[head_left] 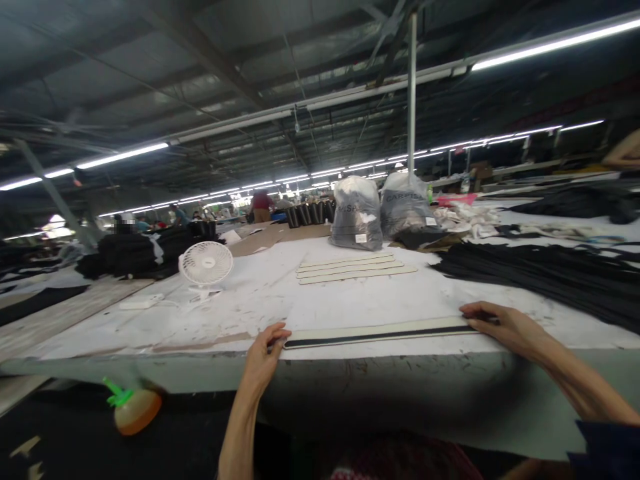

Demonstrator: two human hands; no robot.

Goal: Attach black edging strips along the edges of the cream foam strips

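Observation:
A long cream strip (pixel 370 331) with a black band (pixel 380 337) along it lies near the table's front edge, stretched between my two hands. At its left end, my left hand (pixel 265 350) pinches the strip between thumb and fingers. My right hand (pixel 500 325) grips the opposite end, with the fingers bent over it and the tip hidden beneath them. Farther back on the table, several similar cream strips (pixel 350 269) with brown edges lie side by side.
A small white fan (pixel 206 265) stands to the left, beside a white power block (pixel 142 302). Two filled plastic bags (pixel 356 217) sit at the back. Black fabric strips (pixel 545 277) are heaped on the right. A green-topped bottle (pixel 136 411) is below the table edge. Other people are far off.

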